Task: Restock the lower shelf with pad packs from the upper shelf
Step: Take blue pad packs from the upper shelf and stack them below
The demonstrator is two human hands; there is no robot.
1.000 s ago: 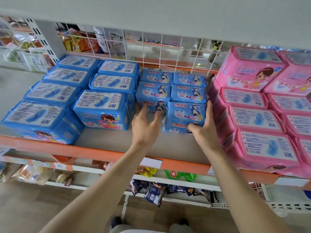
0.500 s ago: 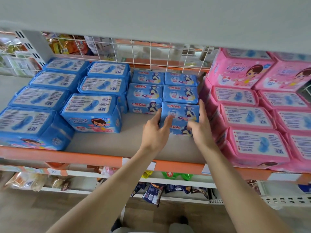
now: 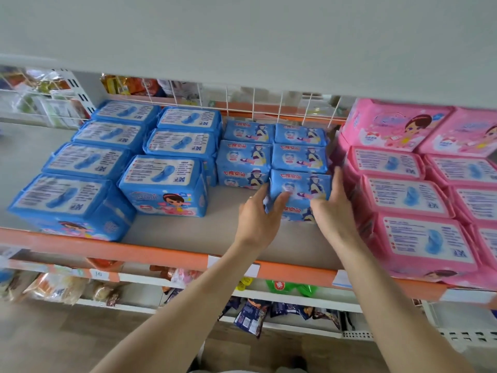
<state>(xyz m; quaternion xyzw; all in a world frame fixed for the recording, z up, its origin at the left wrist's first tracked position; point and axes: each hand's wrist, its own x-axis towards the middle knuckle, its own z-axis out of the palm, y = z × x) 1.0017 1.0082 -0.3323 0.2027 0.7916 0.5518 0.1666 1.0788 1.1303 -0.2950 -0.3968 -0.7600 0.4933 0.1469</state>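
Observation:
Small blue pad packs (image 3: 300, 157) lie in two columns mid-shelf. The front pack of the right column (image 3: 301, 188) sits on top of another one, and both my hands hold it. My left hand (image 3: 258, 219) grips its left edge, fingers along the side and thumb on the front face. My right hand (image 3: 333, 211) clasps its right edge, fingers between the pack and the pink packs, thumb on the front. The grey shelf (image 3: 188, 232) has an orange front rim.
Large blue pad packs (image 3: 161, 184) fill the shelf's left half. Pink pad packs (image 3: 419, 238) are stacked on the right, tight against my right hand. A white wire grid (image 3: 269, 103) backs the shelf. A shelf board hangs overhead. Snack bags (image 3: 250, 316) hang below.
My left hand has left the front pack of the left column and moved right onto the front right pack. My right hand has stayed on that pack's right edge.

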